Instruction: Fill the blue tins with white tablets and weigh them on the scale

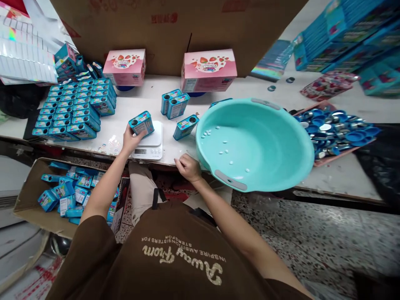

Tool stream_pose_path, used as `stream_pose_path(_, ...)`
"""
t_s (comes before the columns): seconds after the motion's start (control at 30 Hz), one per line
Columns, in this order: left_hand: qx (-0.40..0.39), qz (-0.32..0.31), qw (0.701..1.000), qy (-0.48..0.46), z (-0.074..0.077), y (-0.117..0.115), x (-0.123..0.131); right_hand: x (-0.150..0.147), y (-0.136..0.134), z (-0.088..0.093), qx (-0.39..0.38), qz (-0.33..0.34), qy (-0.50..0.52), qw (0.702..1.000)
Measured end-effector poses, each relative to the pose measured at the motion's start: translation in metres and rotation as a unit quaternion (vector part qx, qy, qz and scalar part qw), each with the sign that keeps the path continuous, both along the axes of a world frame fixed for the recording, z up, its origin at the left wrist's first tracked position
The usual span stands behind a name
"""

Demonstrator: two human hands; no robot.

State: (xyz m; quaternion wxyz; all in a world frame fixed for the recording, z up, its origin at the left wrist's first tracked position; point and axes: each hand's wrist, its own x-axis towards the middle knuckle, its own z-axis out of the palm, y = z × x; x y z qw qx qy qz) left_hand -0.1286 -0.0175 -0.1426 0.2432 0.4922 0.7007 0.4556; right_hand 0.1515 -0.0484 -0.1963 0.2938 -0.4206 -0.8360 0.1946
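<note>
My left hand (131, 139) grips a small blue tin (142, 123) with a round dark opening in its top. The tin is over the white platform of a digital kitchen scale (153, 139), whose display seems to read 0.0. At the table's front edge my right hand (188, 167) is curled closed, left of the basin; what its fingers hold, if anything, is hidden. A single blue tin (186, 127) stands just beyond that hand, and two more tins (175, 104) stand behind it. Several white candies (221, 152) lie in the big turquoise basin (268, 146).
Rows of blue tins (70, 112) fill the table's left side. Below them, an open carton (31, 196) holds more tins. Two pink boxes (125, 66) stand against a large cardboard box (175, 33). Right of the basin is a pink tray (325, 160) of blue-and-silver caps.
</note>
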Motion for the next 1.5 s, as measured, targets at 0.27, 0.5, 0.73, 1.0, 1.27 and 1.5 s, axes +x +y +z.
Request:
stream_pose_path(0.27,0.010,-0.030,0.999,0.003,-0.010,0.000,-0.016,-0.001,-0.002,-0.005,0.026,-0.020,0.006,0.999)
stream_pose_path(0.5,0.066,-0.074,0.993,0.060,-0.014,-0.004,-0.023,-0.001,-0.001,-0.008,0.102,-0.015,0.056,0.993)
stream_pose_path(0.73,0.124,0.086,0.979,0.136,-0.014,-0.043,-0.070,-0.001,-0.001,-0.010,0.092,-0.015,0.053,0.994)
stream_pose_path(1.0,0.065,0.158,0.955,0.243,-0.044,-0.052,-0.090,-0.001,-0.002,-0.012,0.102,-0.017,0.045,0.994)
stream_pose_path(1.27,0.039,0.172,0.950,0.258,-0.047,-0.051,-0.090,-0.001,-0.003,-0.014,0.135,-0.023,0.040,0.990)
stream_pose_path(1.5,0.068,0.152,0.961,0.223,-0.040,-0.054,-0.085,-0.002,-0.003,-0.015,0.115,-0.024,0.036,0.992)
